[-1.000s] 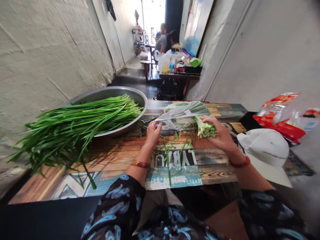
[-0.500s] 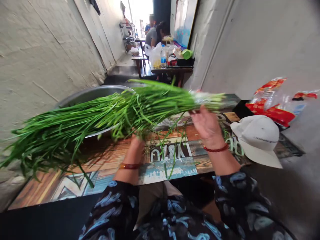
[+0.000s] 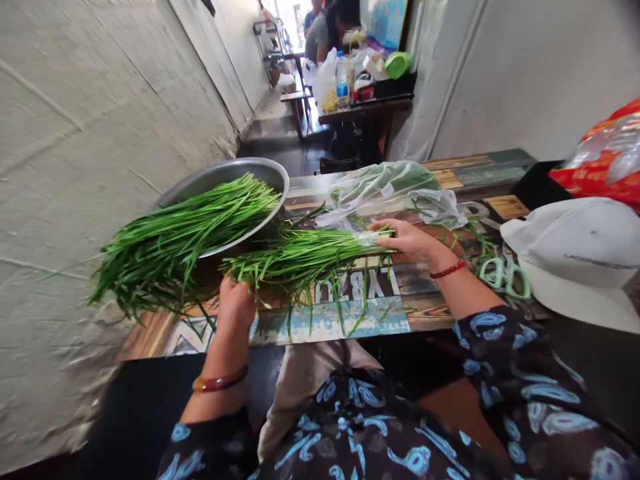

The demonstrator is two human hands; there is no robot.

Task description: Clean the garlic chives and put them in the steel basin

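The left hand (image 3: 237, 300) is closed around the leafy end of the bundle (image 3: 305, 252), and the right hand (image 3: 403, 239) grips its stem end by the clear wrapping, so the greens lie crosswise between them on the tabletop (image 3: 430, 310). Just left of the bundle, more greens (image 3: 200, 230) spill over the rim of the bowl (image 3: 286, 193); scissors (image 3: 505, 277) lie beside the white cap (image 3: 575, 247).
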